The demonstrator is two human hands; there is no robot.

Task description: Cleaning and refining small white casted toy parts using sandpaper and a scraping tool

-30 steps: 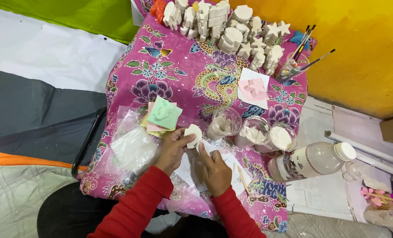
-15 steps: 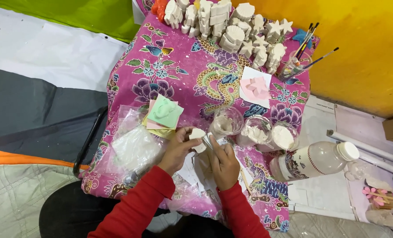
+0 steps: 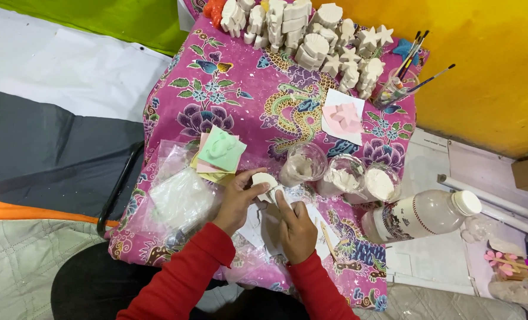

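My left hand (image 3: 238, 200) grips a small white plaster piece (image 3: 264, 180) from the left, just above the table's pink floral cloth (image 3: 228, 89). My right hand (image 3: 296, 226) meets the same piece from below right, its index finger pressed along the edge. Both sleeves are red. Under the hands lies white paper (image 3: 253, 225). A thin wooden stick (image 3: 328, 240) rests just right of my right hand. How the piece is shaped underneath is hidden by my fingers.
Three clear cups of white powder or paste (image 3: 301, 164) (image 3: 342, 175) (image 3: 382, 182) stand beyond the hands. A capped plastic bottle (image 3: 422, 213) lies at right. Pastel moulds (image 3: 219, 151) and plastic bags (image 3: 181, 198) sit at left. White plaster figures (image 3: 311, 35) and brushes in a cup (image 3: 397, 83) line the far edge.
Both hands have stayed close together on the plaster piece, shifting it slightly right and turning it. The view has moved a little.
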